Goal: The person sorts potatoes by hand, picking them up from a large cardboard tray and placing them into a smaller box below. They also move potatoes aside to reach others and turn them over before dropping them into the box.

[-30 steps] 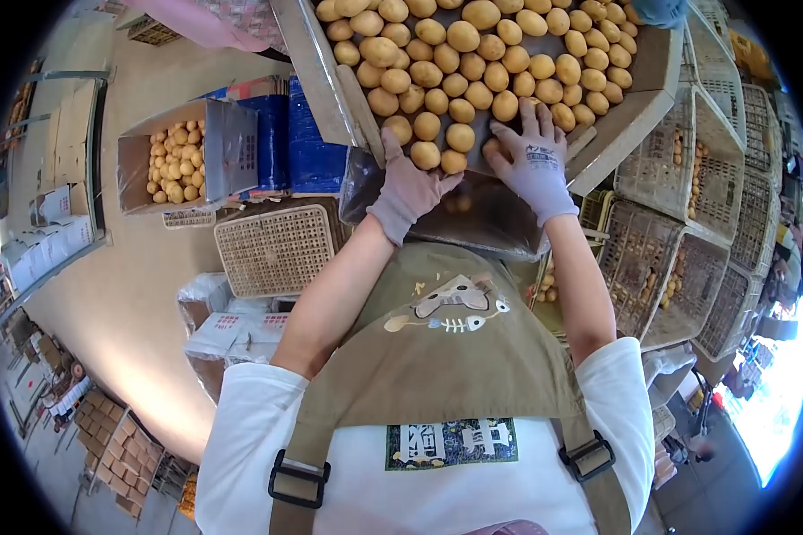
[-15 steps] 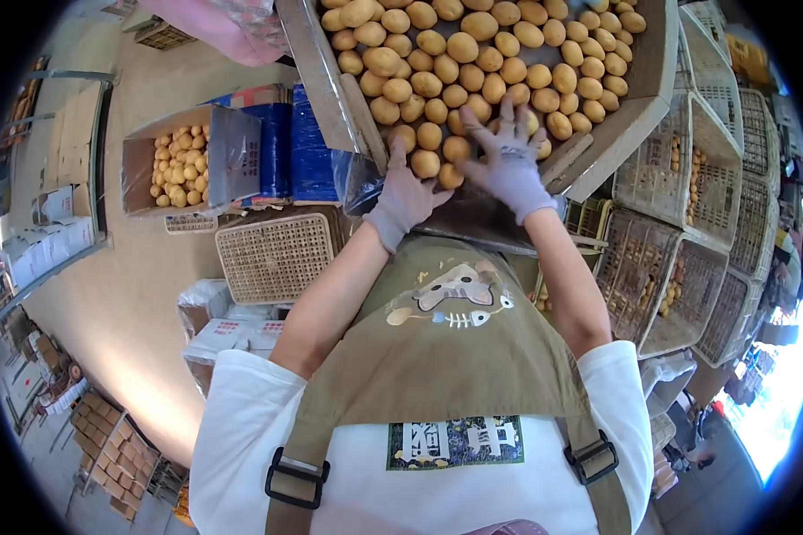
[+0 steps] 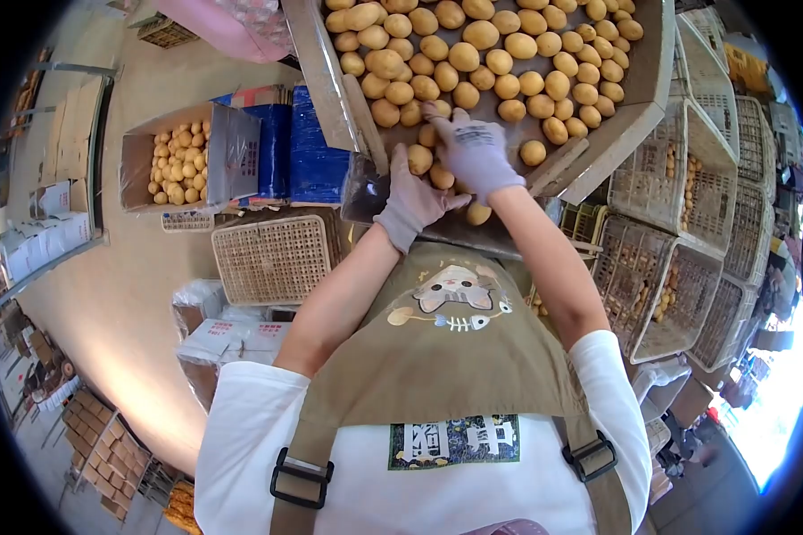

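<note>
Small, round, yellow-tan potatoes [image 3: 481, 35] lie in a wide tray with raised sides [image 3: 633, 134], at the top of the head view. My left hand [image 3: 409, 198], in a pale glove, is at the tray's narrow near end beside a potato [image 3: 419, 160]. Its fingers are stretched out and its thumb points right. Palm down, my gloved right hand [image 3: 479, 153] reaches over potatoes just right of it, fingers apart and slightly blurred. Potatoes show between the two hands, and one potato [image 3: 478, 214] lies below my right wrist. Neither hand has a clear grip on anything.
On the left stand a plastic-lined box of potatoes [image 3: 178, 165], blue-wrapped bundles [image 3: 317, 147] and an upturned plastic crate [image 3: 272, 259]. Stacked crates [image 3: 642, 276] with potatoes in some line the right. Wrapped cartons [image 3: 232, 339] sit near my left elbow.
My right hand has moved left, closer to my left hand. Potatoes have shifted, leaving bare tray surface in the middle. One potato now lies below my right wrist.
</note>
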Tool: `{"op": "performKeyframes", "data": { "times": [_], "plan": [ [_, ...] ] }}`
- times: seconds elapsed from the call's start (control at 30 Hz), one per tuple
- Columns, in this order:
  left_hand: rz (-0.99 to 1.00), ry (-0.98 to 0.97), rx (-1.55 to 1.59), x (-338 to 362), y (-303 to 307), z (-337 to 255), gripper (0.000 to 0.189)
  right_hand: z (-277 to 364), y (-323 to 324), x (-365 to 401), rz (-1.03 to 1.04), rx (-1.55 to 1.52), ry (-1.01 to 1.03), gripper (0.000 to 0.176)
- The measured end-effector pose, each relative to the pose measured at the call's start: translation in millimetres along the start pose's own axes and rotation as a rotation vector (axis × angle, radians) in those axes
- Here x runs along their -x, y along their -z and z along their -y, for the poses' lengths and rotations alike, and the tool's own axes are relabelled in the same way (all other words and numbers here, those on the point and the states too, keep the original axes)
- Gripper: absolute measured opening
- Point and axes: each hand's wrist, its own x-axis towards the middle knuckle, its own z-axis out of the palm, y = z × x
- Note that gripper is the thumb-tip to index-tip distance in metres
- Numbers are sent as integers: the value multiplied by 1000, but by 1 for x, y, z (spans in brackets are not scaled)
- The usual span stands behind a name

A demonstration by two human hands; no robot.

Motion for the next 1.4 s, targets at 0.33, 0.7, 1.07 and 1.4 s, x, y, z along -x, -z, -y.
{"op": "performKeyframes", "data": {
  "times": [0.33, 0.7, 1.07, 1.4],
  "plan": [
    [103, 20, 66, 3, 2, -1, 83, -108, 44, 78, -657, -81, 94, 34],
    [136, 95, 249, -7, 9, 3, 90, 10, 33, -49, -235, -93, 198, 42],
    [17, 71, 202, -4, 14, -5, 86, 16, 23, -94, 312, 177, -62, 41],
    [171, 80, 141, 0, 15, -5, 78, -144, 86, 98, -919, -50, -518, 42]
  ]
}}
